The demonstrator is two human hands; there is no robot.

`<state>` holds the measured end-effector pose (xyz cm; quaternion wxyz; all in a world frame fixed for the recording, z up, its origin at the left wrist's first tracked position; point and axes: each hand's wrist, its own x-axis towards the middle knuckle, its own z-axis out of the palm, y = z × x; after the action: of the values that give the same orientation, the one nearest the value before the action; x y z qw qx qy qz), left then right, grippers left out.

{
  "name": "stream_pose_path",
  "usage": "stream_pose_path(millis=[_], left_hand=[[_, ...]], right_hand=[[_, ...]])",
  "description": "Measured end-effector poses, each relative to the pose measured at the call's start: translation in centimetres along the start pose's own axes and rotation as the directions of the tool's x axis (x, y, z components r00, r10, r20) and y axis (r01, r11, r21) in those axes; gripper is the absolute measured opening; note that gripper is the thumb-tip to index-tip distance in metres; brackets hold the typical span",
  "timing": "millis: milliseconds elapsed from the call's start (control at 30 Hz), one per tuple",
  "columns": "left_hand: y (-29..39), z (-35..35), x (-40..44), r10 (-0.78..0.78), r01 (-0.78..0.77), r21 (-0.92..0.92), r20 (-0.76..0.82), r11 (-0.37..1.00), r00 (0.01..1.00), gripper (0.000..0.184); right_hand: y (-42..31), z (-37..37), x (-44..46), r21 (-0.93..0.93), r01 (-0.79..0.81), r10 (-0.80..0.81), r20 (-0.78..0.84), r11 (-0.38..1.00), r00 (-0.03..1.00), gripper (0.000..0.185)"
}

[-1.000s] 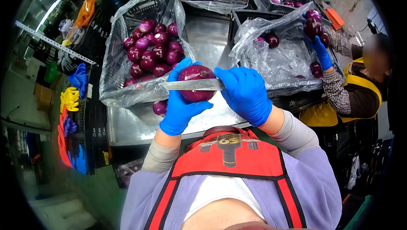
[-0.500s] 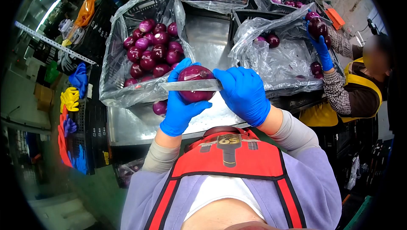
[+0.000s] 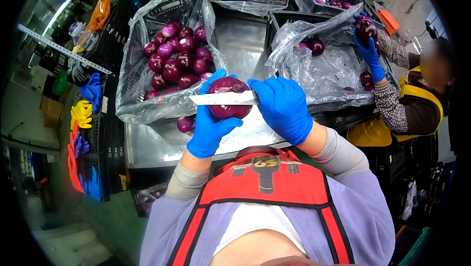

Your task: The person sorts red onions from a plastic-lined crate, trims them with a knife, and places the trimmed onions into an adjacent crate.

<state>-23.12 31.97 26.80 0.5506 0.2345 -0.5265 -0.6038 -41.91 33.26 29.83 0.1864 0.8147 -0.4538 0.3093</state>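
A large red onion sits in my left hand, blue-gloved, with the fingers around its far side and the thumb along its near side. My right hand, also in a blue glove, is closed on a knife. The blade lies across the onion and points left; whether its edge cuts in cannot be made out. Most of the knife's handle is hidden in my fist. Below my hands is a metal worktop, with another red onion lying left of my left hand.
A plastic-lined crate of red onions stands ahead left. Another lined crate with a few onions is ahead right. At the right, a co-worker in blue gloves holds onions. Coloured gloves hang at the left.
The knife blade has tilted, so its flat side now looks brighter. The onion and my hands have shifted very slightly. The co-worker's hands on the right have moved a little.
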Motion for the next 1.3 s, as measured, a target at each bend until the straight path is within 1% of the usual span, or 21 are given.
stream_pose_path(millis=[100, 167, 300, 367, 467, 533, 600, 667, 800, 867, 933, 1000, 1067, 1100, 1167, 1200, 1233, 1267, 1300], left_hand=[[-0.1, 0.0, 0.0, -0.009, 0.009, -0.03, 0.017, 0.999, 1.0, 0.107], [0.1, 0.1, 0.1, -0.022, 0.025, -0.086, 0.04, 0.996, 0.999, 0.106], [0.2, -0.1, -0.1, -0.054, 0.059, -0.122, 0.041, 0.991, 0.998, 0.104], [0.1, -0.4, -0.2, -0.099, 0.11, -0.154, 0.08, 0.982, 0.992, 0.104], [-0.3, -0.4, 0.1, -0.097, 0.115, -0.169, 0.113, 0.979, 0.989, 0.105], [-0.4, -0.4, 0.4, -0.078, 0.094, -0.138, 0.116, 0.986, 0.99, 0.107], [-0.2, -0.3, 0.5, -0.061, 0.074, -0.108, 0.119, 0.991, 0.991, 0.108], [0.2, 0.1, 0.6, -0.015, 0.023, -0.055, 0.141, 0.998, 0.99, 0.108], [-0.1, -0.5, 0.5, -0.034, 0.045, -0.086, 0.121, 0.995, 0.992, 0.113], [-0.3, -0.7, 0.4, -0.074, 0.083, -0.084, 0.098, 0.993, 0.992, 0.109], [-1.1, -1.2, 0.2, -0.056, 0.064, -0.101, 0.078, 0.993, 0.995, 0.106], [-1.3, -1.3, 0.1, -0.039, 0.046, -0.119, 0.057, 0.992, 0.998, 0.104], [-0.9, -1.0, 0.2, -0.131, 0.148, -0.176, 0.105, 0.973, 0.986, 0.101], [-0.6, -0.8, 0.3, -0.132, 0.149, -0.176, 0.105, 0.973, 0.986, 0.101], [-0.4, -0.6, 0.6, -0.159, 0.197, -0.271, 0.154, 0.942, 0.975, 0.099], [-0.4, -0.7, 0.6, -0.159, 0.197, -0.271, 0.153, 0.942, 0.975, 0.099], [-0.4, -0.8, 0.5, -0.186, 0.23, -0.3, 0.168, 0.926, 0.968, 0.099], [-0.4, -0.8, 0.5, -0.213, 0.264, -0.328, 0.183, 0.907, 0.96, 0.099], [-0.6, -0.9, 0.6, -0.213, 0.264, -0.328, 0.183, 0.907, 0.96, 0.099]], right_hand=[[0.0, 0.0, -0.1, 0.016, -0.008, 0.007, 0.014, 1.0, 1.0, 0.044], [0.0, 0.0, -0.2, 0.02, -0.006, 0.006, 0.014, 1.0, 1.0, 0.045], [0.3, 0.2, -0.6, 0.028, -0.011, 0.011, 0.006, 1.0, 1.0, 0.048], [0.2, 0.1, -0.5, 0.033, -0.009, 0.009, 0.003, 0.999, 1.0, 0.048], [0.2, 0.2, -0.6, 0.042, -0.007, 0.007, -0.005, 0.999, 1.0, 0.047], [0.2, 0.3, -0.7, 0.045, -0.006, 0.007, -0.011, 0.999, 1.0, 0.046], [0.2, 0.4, -0.6, 0.005, -0.017, 0.017, -0.01, 1.0, 1.0, 0.045], [0.2, 0.5, -0.6, -0.003, -0.02, 0.02, -0.013, 1.0, 1.0, 0.045], [0.1, 0.4, -0.5, -0.008, -0.029, 0.029, -0.005, 1.0, 1.0, 0.045], [0.0, 0.3, -0.4, 0.001, -0.033, 0.033, -0.001, 0.999, 0.999, 0.045], [0.1, 0.3, -0.3, 0.01, -0.037, 0.037, 0.004, 0.999, 0.999, 0.046], [0.2, 0.6, -0.3, 0.005, -0.002, 0.002, -0.053, 1.0, 0.999, 0.033], [0.3, 0.8, -0.4, 0.011, 0.004, -0.004, -0.059, 1.0, 0.998, 0.033], [0.4, 0.8, -0.4, 0.018, 0.009, -0.008, -0.064, 1.0, 0.998, 0.034], [0.5, 0.7, -0.4, 0.019, 0.013, -0.012, -0.063, 1.0, 0.998, 0.034], [0.5, 0.7, -0.4, 0.02, 0.017, -0.016, -0.063, 1.0, 0.998, 0.034], [0.4, 0.6, -0.3, 0.02, 0.017, -0.016, -0.063, 1.0, 0.998, 0.034], [0.4, 0.3, -0.2, 0.025, 0.012, -0.011, -0.045, 1.0, 0.999, 0.035], [0.3, 0.2, -0.1, 0.029, 0.007, -0.006, -0.027, 1.0, 1.0, 0.035]])
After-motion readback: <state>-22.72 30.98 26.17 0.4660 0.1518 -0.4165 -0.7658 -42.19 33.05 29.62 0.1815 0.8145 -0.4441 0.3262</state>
